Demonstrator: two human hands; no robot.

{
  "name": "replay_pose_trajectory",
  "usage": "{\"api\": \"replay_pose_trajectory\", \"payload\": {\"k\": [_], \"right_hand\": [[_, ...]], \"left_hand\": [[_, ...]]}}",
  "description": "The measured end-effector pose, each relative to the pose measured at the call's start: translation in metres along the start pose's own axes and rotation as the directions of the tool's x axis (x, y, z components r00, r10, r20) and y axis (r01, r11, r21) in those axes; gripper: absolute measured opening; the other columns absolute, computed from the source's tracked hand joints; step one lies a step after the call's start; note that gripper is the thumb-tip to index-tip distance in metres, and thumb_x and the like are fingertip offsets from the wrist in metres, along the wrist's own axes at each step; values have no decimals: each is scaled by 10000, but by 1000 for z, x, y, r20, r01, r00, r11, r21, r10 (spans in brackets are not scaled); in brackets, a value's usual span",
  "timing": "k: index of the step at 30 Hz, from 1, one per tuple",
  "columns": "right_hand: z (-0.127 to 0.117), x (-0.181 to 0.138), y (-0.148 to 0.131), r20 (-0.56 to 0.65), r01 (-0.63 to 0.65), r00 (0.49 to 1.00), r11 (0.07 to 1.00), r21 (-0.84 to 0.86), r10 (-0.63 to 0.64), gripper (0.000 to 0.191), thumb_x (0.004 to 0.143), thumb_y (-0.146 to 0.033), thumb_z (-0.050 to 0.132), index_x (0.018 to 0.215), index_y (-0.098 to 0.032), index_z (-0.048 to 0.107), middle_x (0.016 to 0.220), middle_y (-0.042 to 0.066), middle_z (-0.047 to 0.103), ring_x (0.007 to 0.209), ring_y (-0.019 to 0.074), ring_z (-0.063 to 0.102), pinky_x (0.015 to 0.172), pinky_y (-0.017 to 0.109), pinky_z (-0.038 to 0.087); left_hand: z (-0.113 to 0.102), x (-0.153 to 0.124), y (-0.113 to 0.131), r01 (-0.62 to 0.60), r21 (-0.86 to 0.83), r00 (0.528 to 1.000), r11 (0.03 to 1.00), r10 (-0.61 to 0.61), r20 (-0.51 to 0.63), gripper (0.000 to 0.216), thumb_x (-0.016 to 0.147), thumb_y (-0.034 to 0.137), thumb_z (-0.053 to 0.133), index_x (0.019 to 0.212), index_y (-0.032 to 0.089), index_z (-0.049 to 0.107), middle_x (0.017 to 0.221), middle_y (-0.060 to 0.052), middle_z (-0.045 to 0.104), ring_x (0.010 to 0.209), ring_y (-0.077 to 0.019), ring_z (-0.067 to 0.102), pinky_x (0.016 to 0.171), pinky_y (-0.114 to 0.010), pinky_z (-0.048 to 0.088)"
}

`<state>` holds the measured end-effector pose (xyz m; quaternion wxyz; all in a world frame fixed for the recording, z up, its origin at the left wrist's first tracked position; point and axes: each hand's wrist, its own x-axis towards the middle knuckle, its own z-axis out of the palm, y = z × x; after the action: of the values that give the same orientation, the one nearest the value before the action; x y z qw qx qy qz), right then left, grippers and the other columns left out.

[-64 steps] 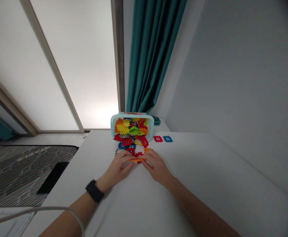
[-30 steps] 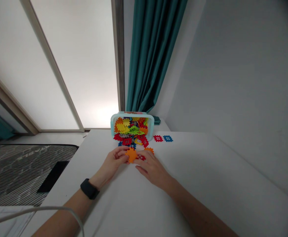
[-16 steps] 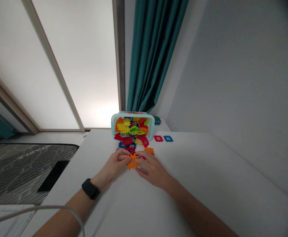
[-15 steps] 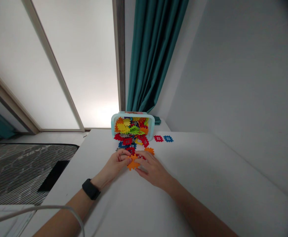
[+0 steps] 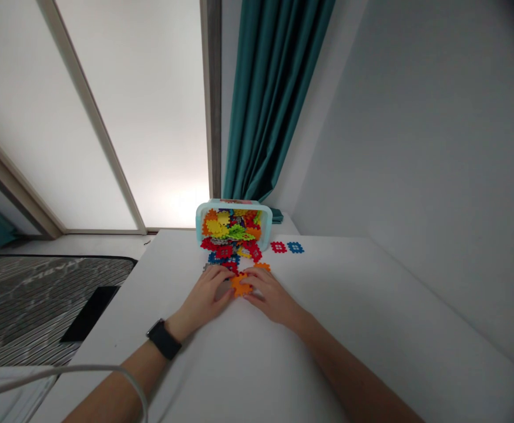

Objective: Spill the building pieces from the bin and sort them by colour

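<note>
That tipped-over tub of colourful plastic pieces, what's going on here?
A person sits at a white table with both bare hands, the left hand and the right hand, on either side of an orange interlocking plastic piece. Their fingers are at its edges. Beyond them, a pale teal tub lies on its side, with red and blue pieces spilling out onto the table.

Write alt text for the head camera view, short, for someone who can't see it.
The left hand and right hand rest on a white table, either side of an orange interlocking plastic piece. Behind them, colourful pieces spill from a tipped pale blue tub. A black watch circles the left wrist.
</note>
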<state>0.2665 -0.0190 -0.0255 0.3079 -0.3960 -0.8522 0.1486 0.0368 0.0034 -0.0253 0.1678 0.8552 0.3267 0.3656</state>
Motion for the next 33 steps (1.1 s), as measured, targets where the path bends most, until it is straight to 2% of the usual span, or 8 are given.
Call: {"api": "replay_pose_trajectory", "payload": {"k": [7,11,18,23,26,29,33], "right_hand": [[-9,-3,22,-24,-86,996,996,34,87,286,959,-257,577,1238,-234,638,1280,114,578,1230,248,547,1094,443,450],[-20,-17,40,-27,-108,994,994,15,109,303,960,-283,576,1255,-228,615,1265,117,604,1203,251,565,1081,450,460],[-51,-57,75,-71,-211,976,972,-104,205,281,959,-264,538,1218,-229,642,1260,122,633,1198,266,577,1077,487,460],[-56,-65,93,-111,-253,966,944,-213,234,266,968,-254,494,1142,-238,695,1277,123,649,1222,268,581,1073,501,466],[-51,-66,92,-136,-241,968,924,-296,209,291,976,-260,476,1168,-242,693,1375,120,612,1301,278,533,1096,516,446],[-45,-69,80,-132,-236,971,899,-369,201,364,974,-261,477,1298,-232,639,1464,117,551,1359,279,485,1141,512,406],[-39,-75,65,-112,-279,960,870,-407,256,447,971,-269,476,1407,-221,566,1448,111,573,1358,272,497,1156,505,397]], "left_hand": [[0,-2,-1,-75,115,994,991,65,90,370,934,199,552,1304,206,566,1307,-121,603,1198,-259,570,1057,-451,469],[2,-4,0,-109,177,983,978,79,168,403,944,222,553,1347,221,548,1371,-124,562,1245,-278,540,1080,-479,453],[8,-5,2,-129,232,974,964,79,211,422,927,238,581,1349,231,556,1419,-131,517,1304,-314,482,1094,-523,439],[9,-5,1,-124,253,977,959,74,199,413,939,250,556,1352,233,559,1412,-135,521,1292,-316,492,1091,-529,445],[10,-6,-2,-139,254,976,957,90,197,420,938,254,552,1357,229,555,1415,-141,519,1284,-318,499,1082,-524,457],[10,-7,-4,-142,255,977,956,94,191,414,937,257,550,1350,229,562,1411,-143,522,1276,-320,505,1078,-528,460],[9,-6,-1,-138,256,977,957,90,192,399,937,259,553,1334,233,574,1406,-143,526,1272,-322,509,1073,-528,465]]}}
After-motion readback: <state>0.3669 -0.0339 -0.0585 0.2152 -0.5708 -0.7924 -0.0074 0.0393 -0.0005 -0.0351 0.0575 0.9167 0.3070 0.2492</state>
